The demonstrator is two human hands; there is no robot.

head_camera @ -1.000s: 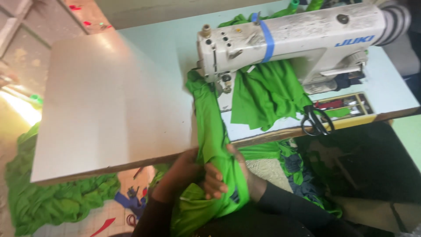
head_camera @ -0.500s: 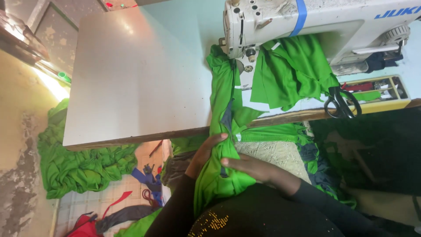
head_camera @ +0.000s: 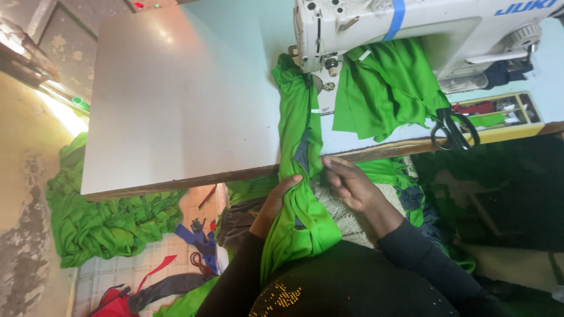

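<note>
- Against the frame half a second ago, the view sits a little closer and the two hands have drawn apart: the right hand (head_camera: 352,185), which lay across the cloth in the lap, is now lifted beside it near the edge of the surface (head_camera: 176,111).
- The green garment (head_camera: 299,199) runs from under the needle of the white sewing machine (head_camera: 411,29) down over the surface's front edge and into the person's lap — much as it did before.
- The left hand (head_camera: 276,202) is under and around the garment's left fold; its fingers (head_camera: 291,183) curl over the cloth and grip it, thumb side hidden.
- The right hand's fingers (head_camera: 335,170) are stretched out and only slightly bent, their tips touching the garment's right edge just below the surface's rim; whether they pinch cloth I cannot tell.
- A second piece of green fabric (head_camera: 385,94) lies bunched on the surface under the machine's arm, unchanged.
- Black-handled scissors (head_camera: 453,130) rest at the front edge, just beside a shallow yellow-rimmed tray (head_camera: 517,126).
- The tray holds a red item, a scrap of green and small dark bits — too small to tell apart.
- On the floor to the left, a heap of green cloth (head_camera: 106,217) lies piled, with red and blue scraps (head_camera: 188,240) near it.
</note>
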